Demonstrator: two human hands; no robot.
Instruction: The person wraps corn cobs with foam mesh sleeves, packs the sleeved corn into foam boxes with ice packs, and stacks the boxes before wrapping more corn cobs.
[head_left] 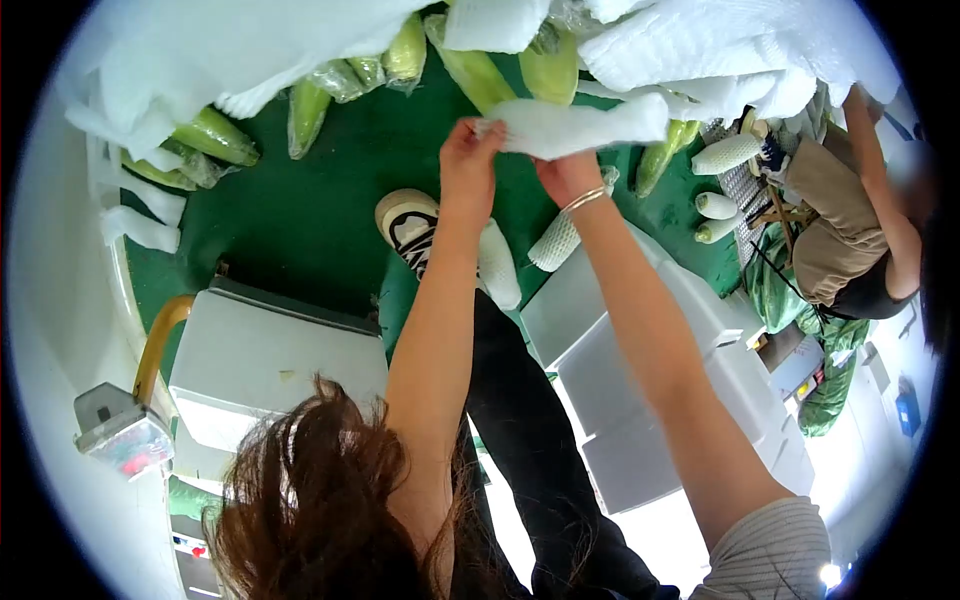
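Note:
A white foam net sleeve (590, 124) stretches sideways between my two hands. My left hand (470, 160) pinches its left end, with thumb and fingers pressed together. My right hand (570, 178), with light bangles at the wrist, holds the sleeve from below; its fingers are mostly hidden behind the foam. Just beyond the sleeve lie long pale green gourd-like vegetables, one (472, 68) on the left and another (550, 68) on the right. Near my right wrist stands a vegetable in a white foam net (556, 240), and another wrapped one (498, 268) is by my shoe.
Piled white foam sleeves (240, 50) cover the far side. Several film-wrapped green vegetables (215, 137) lie on the green floor (290, 220). Pale boxes (640, 350) stand at right, a white bin (270, 350) at left. Another person (850, 220) sits at far right, near net-covered vegetables (726, 154).

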